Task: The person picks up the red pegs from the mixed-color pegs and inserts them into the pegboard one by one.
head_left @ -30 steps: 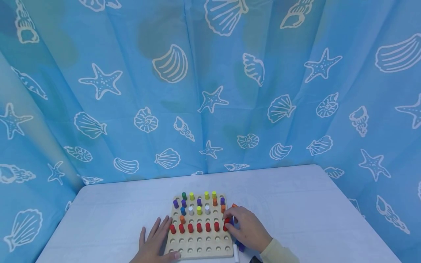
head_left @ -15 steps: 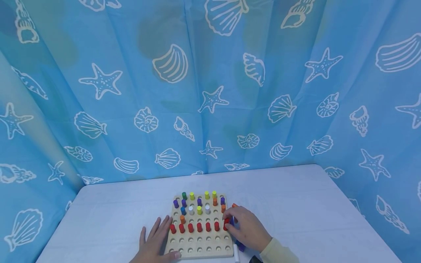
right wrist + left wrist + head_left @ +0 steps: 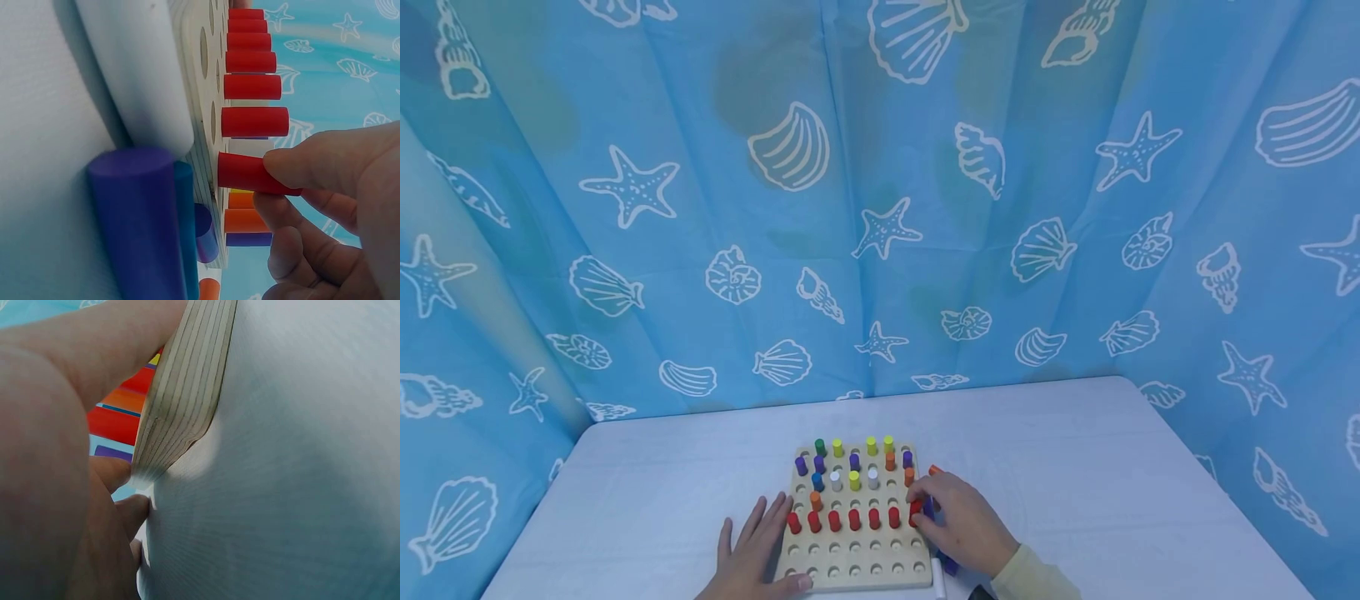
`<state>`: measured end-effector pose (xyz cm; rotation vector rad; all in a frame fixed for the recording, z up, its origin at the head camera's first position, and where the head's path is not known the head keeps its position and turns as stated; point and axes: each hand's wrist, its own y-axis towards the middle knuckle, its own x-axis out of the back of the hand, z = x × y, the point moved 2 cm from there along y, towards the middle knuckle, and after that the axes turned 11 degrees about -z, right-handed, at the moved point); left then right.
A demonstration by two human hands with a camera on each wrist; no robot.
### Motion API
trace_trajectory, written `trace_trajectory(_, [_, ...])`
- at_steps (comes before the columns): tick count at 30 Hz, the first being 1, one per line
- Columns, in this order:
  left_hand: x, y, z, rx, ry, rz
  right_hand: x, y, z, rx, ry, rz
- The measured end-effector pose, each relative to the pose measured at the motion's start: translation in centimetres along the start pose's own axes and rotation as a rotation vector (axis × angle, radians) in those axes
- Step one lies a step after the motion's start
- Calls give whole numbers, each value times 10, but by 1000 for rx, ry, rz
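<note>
A wooden pegboard (image 3: 865,558) lies on the table, with round holes and coloured pegs standing in many of them. My right hand (image 3: 966,521) pinches a red peg (image 3: 250,172) between thumb and fingers at the right end of a row of red pegs (image 3: 853,519). That peg is upright at the board's surface, tilted slightly; how deep it sits I cannot tell. On the board's left side rests my left hand (image 3: 748,554), fingers spread along the edge and thumb on the near corner. In the left wrist view the layered board edge (image 3: 187,381) shows beside the fingers.
Loose pegs lie along the board's right side: a white peg (image 3: 938,578), a purple peg (image 3: 137,219), a blue peg (image 3: 185,225) and an orange peg (image 3: 935,470). White cloth covers the table (image 3: 647,500). Behind it hangs a blue shell-patterned curtain (image 3: 820,233).
Almost nothing differs. My right hand stays on the red peg, with only a tiny shift of the fingers. The left hand keeps its place.
</note>
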<state>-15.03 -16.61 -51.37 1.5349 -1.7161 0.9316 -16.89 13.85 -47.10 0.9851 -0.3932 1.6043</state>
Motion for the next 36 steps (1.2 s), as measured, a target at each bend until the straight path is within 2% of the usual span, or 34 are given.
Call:
trace_trajectory(16, [1, -2, 0, 15, -18, 10, -6, -1, -3, -26, -36, 43])
trace_trajectory(27, [-1, 0, 3, 16, -21, 15, 6, 0, 2, -57, -31, 62])
trace_trajectory(32, [0, -1, 4, 27, -28, 19, 14, 2, -2, -96, -59, 42])
trace_trajectory(36, [4, 0, 7, 38, -64, 34, 22, 4, -6, -100, -80, -15])
